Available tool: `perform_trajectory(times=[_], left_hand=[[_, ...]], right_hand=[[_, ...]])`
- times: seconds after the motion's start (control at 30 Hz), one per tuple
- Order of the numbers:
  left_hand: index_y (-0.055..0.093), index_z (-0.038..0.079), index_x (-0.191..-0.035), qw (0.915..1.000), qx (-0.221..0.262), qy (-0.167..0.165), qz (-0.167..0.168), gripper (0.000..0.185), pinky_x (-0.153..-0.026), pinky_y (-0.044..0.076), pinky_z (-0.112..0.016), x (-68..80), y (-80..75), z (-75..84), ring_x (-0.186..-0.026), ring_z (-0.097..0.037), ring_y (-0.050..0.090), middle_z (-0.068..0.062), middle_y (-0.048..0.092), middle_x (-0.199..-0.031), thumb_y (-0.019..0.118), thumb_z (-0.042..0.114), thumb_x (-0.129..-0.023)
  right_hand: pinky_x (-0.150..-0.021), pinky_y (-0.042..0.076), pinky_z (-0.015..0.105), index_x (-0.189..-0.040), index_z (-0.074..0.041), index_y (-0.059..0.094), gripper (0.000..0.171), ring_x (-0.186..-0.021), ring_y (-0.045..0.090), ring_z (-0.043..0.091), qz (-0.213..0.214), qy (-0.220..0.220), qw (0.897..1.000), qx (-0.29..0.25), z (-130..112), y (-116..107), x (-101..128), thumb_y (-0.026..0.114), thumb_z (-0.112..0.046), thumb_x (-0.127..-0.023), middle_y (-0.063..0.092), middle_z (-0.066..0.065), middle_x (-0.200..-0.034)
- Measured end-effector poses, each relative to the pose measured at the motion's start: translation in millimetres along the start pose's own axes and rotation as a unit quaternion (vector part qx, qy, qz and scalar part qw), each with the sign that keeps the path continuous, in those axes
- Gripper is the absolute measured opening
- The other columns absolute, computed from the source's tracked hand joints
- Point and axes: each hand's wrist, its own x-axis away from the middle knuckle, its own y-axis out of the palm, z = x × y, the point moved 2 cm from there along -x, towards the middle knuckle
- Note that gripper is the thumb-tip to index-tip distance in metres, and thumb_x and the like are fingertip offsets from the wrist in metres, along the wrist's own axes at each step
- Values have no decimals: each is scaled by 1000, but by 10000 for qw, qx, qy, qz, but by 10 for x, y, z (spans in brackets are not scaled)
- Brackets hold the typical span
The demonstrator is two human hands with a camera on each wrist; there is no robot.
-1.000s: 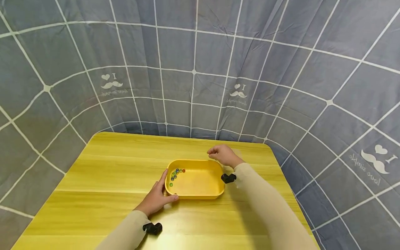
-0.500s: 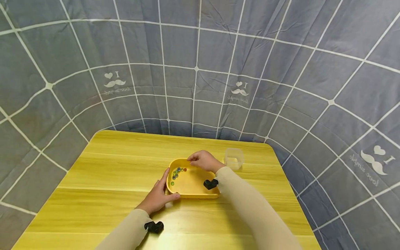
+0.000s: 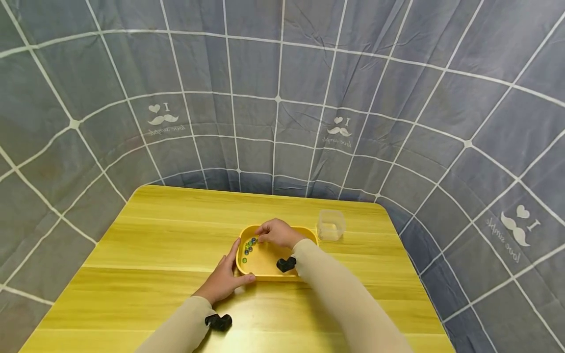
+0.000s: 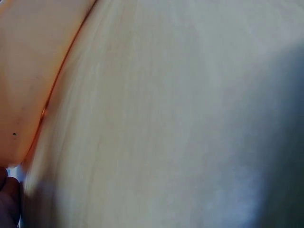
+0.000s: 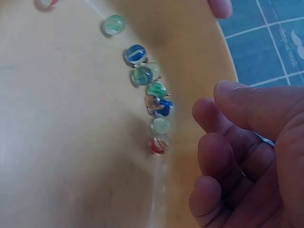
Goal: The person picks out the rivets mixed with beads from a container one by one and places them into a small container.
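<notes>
A yellow tray sits on the wooden table. Several glass marbles lie in a row along its left wall; in the right wrist view the red marble ends the row. My left hand holds the tray's near left corner, thumb along the front rim and fingers up the left side. My right hand hovers over the marbles, its fingers loosely curled beside the red one, with nothing seen between them. The left wrist view is blurred and shows only the tray wall and the tabletop.
A small clear plastic cup stands on the table just right of the tray's far corner. A grey checked cloth hangs around the table's back and sides. Bare wood lies to the left and in front.
My right hand has moved left from near the cup, across the tray's back rim, down to the marbles. The cup came into sight. The left hand stayed on the tray's corner.
</notes>
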Motion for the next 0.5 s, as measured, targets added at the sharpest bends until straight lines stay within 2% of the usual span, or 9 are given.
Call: perform_trajectory(times=[0.23, 0.4, 0.5], left_hand=[[3, 36, -171, 10000, 28, 23, 44, 120, -126, 12, -74, 16, 6, -17, -161, -50, 11, -14, 32, -172, 86, 51, -86], [2, 37, -171, 10000, -28, 56, 21, 119, -124, 18, -76, 21, 10, -35, -161, -51, 13, -12, 31, -173, 84, 55, -85], [2, 38, -170, 10000, 1, 31, 7, 119, -126, 14, -74, 20, 7, -35, -162, -49, 10, -11, 30, -173, 84, 55, -86]], right_hand=[[-79, 54, 23, -118, -9, 81, 21, -88, 64, 10, -11, 28, 10000, -94, 49, 141, -62, 73, -12, -99, 80, 2, -111], [-75, 52, 24, -116, -7, 81, 19, -85, 63, 11, -91, 81, 9997, -199, 55, 202, -64, 73, -9, -99, 81, 4, -108], [-74, 51, 23, -115, -8, 82, 18, -83, 62, 11, -53, 103, 9998, -132, 62, 227, -71, 73, -10, -99, 81, 3, -107]])
